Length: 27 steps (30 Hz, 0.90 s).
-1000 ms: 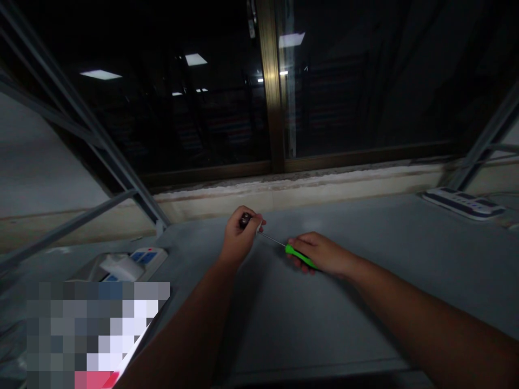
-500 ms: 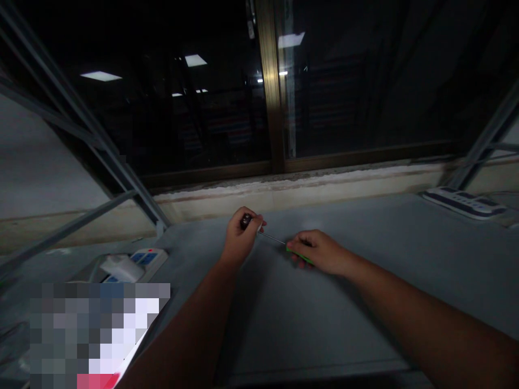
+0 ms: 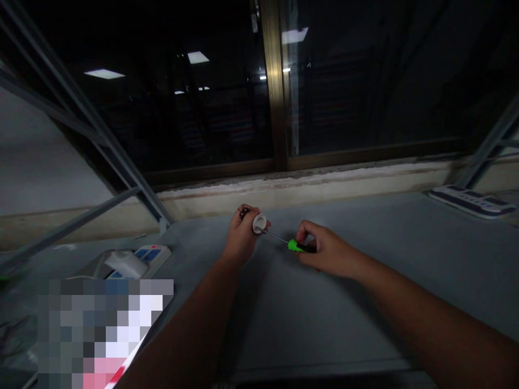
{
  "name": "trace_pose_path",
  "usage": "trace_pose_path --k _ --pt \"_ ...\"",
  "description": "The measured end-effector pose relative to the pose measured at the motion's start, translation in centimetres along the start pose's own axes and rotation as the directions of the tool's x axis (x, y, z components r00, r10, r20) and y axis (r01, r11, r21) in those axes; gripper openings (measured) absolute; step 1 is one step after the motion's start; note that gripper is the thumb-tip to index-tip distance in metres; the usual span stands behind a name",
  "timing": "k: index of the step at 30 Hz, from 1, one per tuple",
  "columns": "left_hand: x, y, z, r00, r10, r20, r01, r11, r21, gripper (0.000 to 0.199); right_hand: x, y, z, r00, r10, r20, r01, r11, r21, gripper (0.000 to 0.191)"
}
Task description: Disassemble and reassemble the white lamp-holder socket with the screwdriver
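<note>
My left hand (image 3: 240,236) is closed around a small part with a round white cup-like end (image 3: 259,222) that faces right. A dark piece (image 3: 244,213) of what it holds shows above the fingers. My right hand (image 3: 324,247) grips the green and black handle of a screwdriver (image 3: 295,246) between thumb and fingers. The thin metal shaft points left, and its tip reaches the white cup; whether it touches anything inside is too small to tell. Both hands are over the middle of the grey table (image 3: 324,319).
A power strip (image 3: 160,258) with a white plug (image 3: 125,265) lies at the left. Another power strip (image 3: 472,202) lies at the far right. Metal frame bars (image 3: 121,167) rise on the left, and a dark window stands behind the table. A blurred-out patch covers the lower left.
The white cup has turned into view in my left hand. My right hand has shifted its fingers on the screwdriver, showing more of the green and black handle.
</note>
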State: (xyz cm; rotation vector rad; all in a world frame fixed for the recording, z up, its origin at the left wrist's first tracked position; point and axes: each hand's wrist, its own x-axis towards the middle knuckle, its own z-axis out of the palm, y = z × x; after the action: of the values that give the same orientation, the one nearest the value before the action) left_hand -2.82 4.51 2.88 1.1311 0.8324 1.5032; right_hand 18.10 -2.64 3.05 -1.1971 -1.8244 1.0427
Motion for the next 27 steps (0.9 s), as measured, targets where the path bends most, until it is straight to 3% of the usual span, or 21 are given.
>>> trace_pose_path --k 12,20,27 --pt "0.4 -0.2 -0.4 0.99 -0.142 -0.027 0.138 0.985 -0.105 0.034 -0.4 -0.5 0.2 0.999 -0.032 -0.005 0.033 0.998 0.044 0.017" --pt "0.3 0.1 -0.3 0.986 -0.166 0.002 0.165 0.978 -0.13 0.033 -1.0 -1.3 0.2 0.994 -0.095 -0.059 0.095 0.995 -0.007 0.013" --pt "0.4 -0.1 -0.4 0.984 -0.178 0.01 0.177 0.972 -0.155 0.031 -1.2 -1.7 0.4 0.998 -0.05 -0.044 0.051 0.999 0.011 0.01"
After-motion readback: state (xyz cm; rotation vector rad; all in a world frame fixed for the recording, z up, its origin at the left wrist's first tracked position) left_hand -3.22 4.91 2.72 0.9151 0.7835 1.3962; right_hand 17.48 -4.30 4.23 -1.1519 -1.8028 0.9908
